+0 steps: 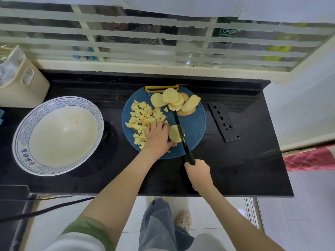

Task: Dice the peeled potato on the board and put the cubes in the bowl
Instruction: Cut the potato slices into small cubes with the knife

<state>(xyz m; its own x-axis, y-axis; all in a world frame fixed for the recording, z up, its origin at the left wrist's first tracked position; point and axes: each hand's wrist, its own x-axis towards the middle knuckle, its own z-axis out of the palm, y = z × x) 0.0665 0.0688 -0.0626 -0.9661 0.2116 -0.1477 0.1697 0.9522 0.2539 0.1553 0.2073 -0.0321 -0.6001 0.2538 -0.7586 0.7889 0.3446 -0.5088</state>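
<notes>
Left hand (156,137): fingers curled over a slice (174,133), pinning it at the middle of the board (196,124).
Right hand (198,172): wrapped round the handle of the knife (181,132), past the board's near edge.
Knife: blade down against the slice's right side.
Cubes (143,115): heaped on the board's left half.
Stack (170,96): uncut slices overlapped at the board's far edge.
Bowl (23,127): at the left edge of the counter (244,169), apart from the board.
Sheath (223,122): near the counter's right edge.
</notes>
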